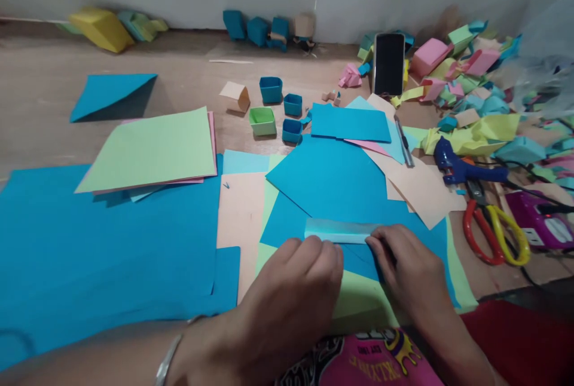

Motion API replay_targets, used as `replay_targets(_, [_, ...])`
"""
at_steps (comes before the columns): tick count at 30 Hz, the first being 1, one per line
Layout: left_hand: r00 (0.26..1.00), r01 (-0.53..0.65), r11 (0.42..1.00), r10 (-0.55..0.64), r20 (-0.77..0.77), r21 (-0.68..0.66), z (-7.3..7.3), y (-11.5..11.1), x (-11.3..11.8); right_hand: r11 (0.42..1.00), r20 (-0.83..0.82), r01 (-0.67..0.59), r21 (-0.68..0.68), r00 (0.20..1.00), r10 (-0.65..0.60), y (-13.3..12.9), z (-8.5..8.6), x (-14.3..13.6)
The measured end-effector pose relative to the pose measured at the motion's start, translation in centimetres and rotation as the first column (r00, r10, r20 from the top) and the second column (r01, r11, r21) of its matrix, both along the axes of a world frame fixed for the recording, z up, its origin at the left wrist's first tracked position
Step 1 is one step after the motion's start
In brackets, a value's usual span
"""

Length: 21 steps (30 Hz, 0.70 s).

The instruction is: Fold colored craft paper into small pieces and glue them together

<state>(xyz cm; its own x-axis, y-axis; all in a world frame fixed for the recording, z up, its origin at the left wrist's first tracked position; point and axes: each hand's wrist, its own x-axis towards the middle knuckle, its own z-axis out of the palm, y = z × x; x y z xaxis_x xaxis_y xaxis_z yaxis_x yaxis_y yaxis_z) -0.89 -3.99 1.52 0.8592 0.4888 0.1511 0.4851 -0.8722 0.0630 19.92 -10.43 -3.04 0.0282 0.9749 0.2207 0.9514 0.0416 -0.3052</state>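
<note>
light blue paper strip (338, 232) is in front of me, over the big blue sheets (320, 168) on the worktop (188, 84). my right hand (410, 266) has its grip on the right end, with thumb and finger pinching it. my left hand (300, 278) is curled up at the near edge, by the left part, but i can't tell if that grip is pinching the paper or just pressing on it. the strip looks folded the long way.

a green sheet (156, 144) is on top of a pile to the left. little paper boxes, like the green box (262, 121), sit past the blue sheets. on the right are a blue glue gun (466, 168), red and yellow scissors (493, 230) and a pen (404, 142). a phone (389, 64) leans near lots of paper bits.
</note>
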Motion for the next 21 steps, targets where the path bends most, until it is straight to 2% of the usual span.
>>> replay_targets(3, [0.998,0.037,0.999,-0.038,-0.044,-0.027,-1.5,0.4,0.3,1.0,0.028,-0.008,0.024,1.0,0.007,0.1,0.1,-0.1])
replay_targets(6, [0.997,0.064,0.998,-0.065,-0.044,-0.011,-2.4,0.8,0.3,0.996,0.095,-0.032,0.08,0.995,0.024,0.2,0.3,-0.3])
replay_targets(10, [0.994,0.099,0.995,-0.098,-0.039,0.025,-2.6,1.0,0.3,0.98,0.179,-0.145,0.137,0.977,0.12,0.1,0.3,-1.2])
replay_targets(15, [0.988,0.13,0.991,-0.13,-0.084,0.003,-2.5,1.1,0.5,0.967,0.231,-0.255,0.026,0.942,0.242,-0.2,0.0,-2.1])
replay_targets(21, [0.983,0.136,0.991,-0.136,-0.125,-0.006,-2.5,1.2,0.3,0.964,0.239,-0.266,0.01,0.937,0.256,-1.8,-0.1,0.3])
